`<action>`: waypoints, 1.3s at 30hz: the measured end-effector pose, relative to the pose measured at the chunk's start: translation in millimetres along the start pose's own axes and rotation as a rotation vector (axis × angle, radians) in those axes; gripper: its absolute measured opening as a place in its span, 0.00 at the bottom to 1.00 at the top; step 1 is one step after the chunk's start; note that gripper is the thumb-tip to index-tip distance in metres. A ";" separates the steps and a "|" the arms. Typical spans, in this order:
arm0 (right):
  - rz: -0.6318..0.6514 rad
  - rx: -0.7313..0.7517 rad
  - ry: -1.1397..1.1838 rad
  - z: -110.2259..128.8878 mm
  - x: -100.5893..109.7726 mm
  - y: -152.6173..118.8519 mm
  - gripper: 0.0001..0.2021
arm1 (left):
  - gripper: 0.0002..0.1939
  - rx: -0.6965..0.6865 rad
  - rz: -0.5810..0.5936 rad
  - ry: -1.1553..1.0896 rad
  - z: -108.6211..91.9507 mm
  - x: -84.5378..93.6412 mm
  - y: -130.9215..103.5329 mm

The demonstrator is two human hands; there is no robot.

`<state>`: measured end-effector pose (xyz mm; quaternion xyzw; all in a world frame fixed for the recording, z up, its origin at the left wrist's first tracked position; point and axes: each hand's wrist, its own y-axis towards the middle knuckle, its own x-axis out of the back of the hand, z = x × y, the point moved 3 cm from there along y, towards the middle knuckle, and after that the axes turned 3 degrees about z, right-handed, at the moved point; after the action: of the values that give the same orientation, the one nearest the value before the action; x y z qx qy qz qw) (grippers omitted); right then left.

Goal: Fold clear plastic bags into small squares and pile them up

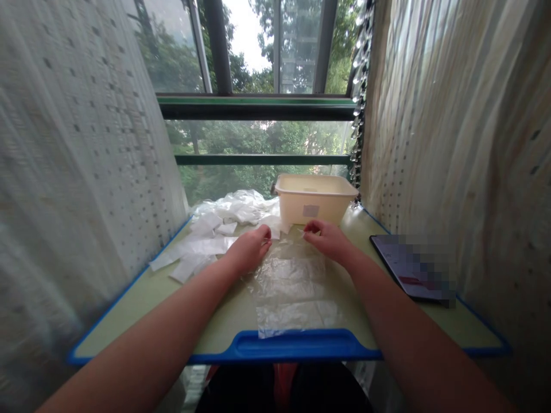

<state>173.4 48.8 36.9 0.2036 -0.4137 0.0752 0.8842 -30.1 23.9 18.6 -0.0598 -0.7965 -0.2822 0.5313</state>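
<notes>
A clear, wrinkled plastic bag (293,287) lies flat on the table, its near end reaching the blue front edge. My left hand (252,248) is closed in a pinch at the bag's far left corner. Across from it, my right hand (326,238) pinches the far right corner, with a thin bit of film showing at the fingertips. Creases run crosswise over the bag between my forearms. Just beyond my hands stands a cream plastic bin (318,201) with a small label on its front; what it holds is hidden.
Flat white pieces (202,246) that look like folded film or paper lie left of my left hand. Behind them is a heap of whitish plastic (245,205). A dark-framed tablet (400,267) rests at the right. Curtains flank the green table (142,312); a window is behind.
</notes>
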 end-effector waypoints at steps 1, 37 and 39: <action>0.018 -0.001 0.031 2.3 0.0 -1.1 0.07 | 0.07 -0.001 0.005 -0.021 0.3 0.0 -0.1; 0.475 -0.023 0.477 13.5 15.4 -20.1 0.21 | 0.14 0.094 0.008 0.115 -7.7 20.2 -4.5; 0.412 -0.072 0.594 13.0 14.4 -17.7 0.25 | 0.14 0.093 0.007 0.093 -6.4 19.9 -4.4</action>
<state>178.9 26.7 50.1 0.0540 -0.1733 0.2933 0.9386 -35.1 12.9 36.2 -0.0247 -0.7829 -0.2454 0.5711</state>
